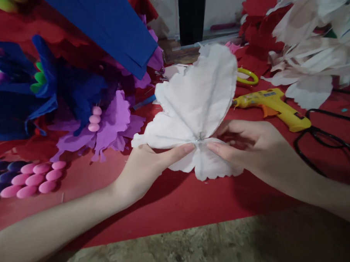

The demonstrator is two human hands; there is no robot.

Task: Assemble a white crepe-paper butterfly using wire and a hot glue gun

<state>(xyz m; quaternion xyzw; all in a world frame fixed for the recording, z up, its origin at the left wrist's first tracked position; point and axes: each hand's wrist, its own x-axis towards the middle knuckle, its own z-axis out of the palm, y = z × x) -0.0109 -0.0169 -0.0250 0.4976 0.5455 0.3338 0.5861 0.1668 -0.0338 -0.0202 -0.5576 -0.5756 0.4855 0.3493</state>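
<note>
Between my two hands is a white fabric flower (188, 103) with wavy-edged petals, raised above the red tabletop. Its petals meet at a small greyish, shiny centre. My left hand (153, 163) grips the flower from the left, thumb pressed beside the centre and the other fingers mostly hidden beneath the petals. From the right, my right hand (248, 147) pinches it, with the thumb on a lower petal near the middle and fingers curled behind. One large petal stands upright at the back, and smaller ones hang toward me.
A yellow glue gun (272, 103) with a black cable (334, 139) lies at right, near a yellow ring-shaped handle (249, 76). Pink oval pieces (35, 179), purple petals (111, 126) and blue material (109, 29) crowd the left. White petals (313, 55) pile up at back right.
</note>
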